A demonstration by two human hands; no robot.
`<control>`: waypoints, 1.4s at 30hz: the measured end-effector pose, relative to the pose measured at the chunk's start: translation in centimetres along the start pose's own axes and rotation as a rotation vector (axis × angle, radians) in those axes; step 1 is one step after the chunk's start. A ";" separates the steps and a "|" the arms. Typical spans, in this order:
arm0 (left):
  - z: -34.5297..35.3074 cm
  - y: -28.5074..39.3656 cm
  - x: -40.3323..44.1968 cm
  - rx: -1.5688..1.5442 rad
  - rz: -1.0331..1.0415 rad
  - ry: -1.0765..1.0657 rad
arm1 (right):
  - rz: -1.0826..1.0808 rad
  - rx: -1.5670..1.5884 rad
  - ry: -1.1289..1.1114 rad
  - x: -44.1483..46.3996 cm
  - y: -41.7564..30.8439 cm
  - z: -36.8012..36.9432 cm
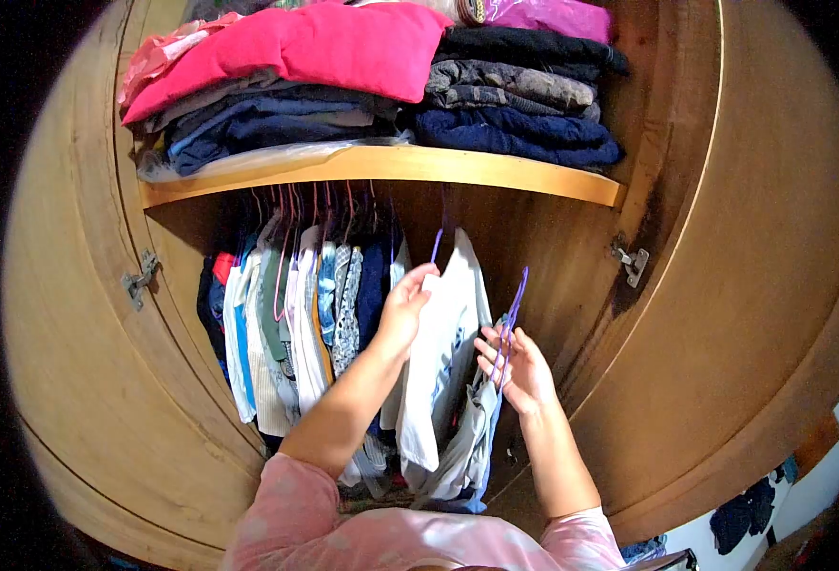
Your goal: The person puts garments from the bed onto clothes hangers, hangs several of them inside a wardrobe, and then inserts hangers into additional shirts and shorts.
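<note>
Inside the wardrobe, my left hand (pixel 405 309) is closed on the shoulder of a white shirt (pixel 436 352). That shirt hangs on a purple hanger (pixel 437 246). To its right, my right hand (pixel 519 369) has its fingers curled around several purple hangers (pixel 508 328), whose hooks point up. Light grey and bluish clothes (pixel 472 443) hang below these hangers, low in front of the wardrobe. How the right fingers grip the hangers is partly hidden.
A row of hung clothes (pixel 291 314) fills the left of the compartment. Above, a wooden shelf (pixel 381 167) bears folded dark clothes (pixel 515 133) and a bright pink cushion-like item (pixel 296 52). Open doors (pixel 771 238) with metal hinges (pixel 632 262) flank both sides.
</note>
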State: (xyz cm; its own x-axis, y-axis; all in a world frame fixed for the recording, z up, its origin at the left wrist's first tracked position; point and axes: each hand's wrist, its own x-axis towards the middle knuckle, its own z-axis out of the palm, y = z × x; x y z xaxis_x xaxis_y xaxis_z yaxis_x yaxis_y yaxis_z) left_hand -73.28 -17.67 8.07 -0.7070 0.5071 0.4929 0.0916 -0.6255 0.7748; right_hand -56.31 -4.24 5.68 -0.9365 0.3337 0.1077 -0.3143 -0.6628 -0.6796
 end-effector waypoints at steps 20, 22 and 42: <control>-7.3 -4.2 7.4 0.784 0.166 0.339 | 0.143 -0.012 0.044 1.8 2.3 -2.3; -8.0 -4.5 7.2 0.738 0.156 0.368 | 0.149 -0.006 0.044 1.8 2.5 -2.2; -2.6 -3.7 -16.0 0.616 -0.301 -0.240 | 0.074 -0.033 0.150 1.5 6.8 0.4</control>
State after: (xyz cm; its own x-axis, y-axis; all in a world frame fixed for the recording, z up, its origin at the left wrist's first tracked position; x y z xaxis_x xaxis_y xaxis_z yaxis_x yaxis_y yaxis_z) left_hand -64.13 -25.00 -3.65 -0.5973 0.7648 0.2417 0.3457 -0.0264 0.9380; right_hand -59.89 -8.55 1.48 -0.9225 0.3826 -0.0513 -0.2377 -0.6678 -0.7054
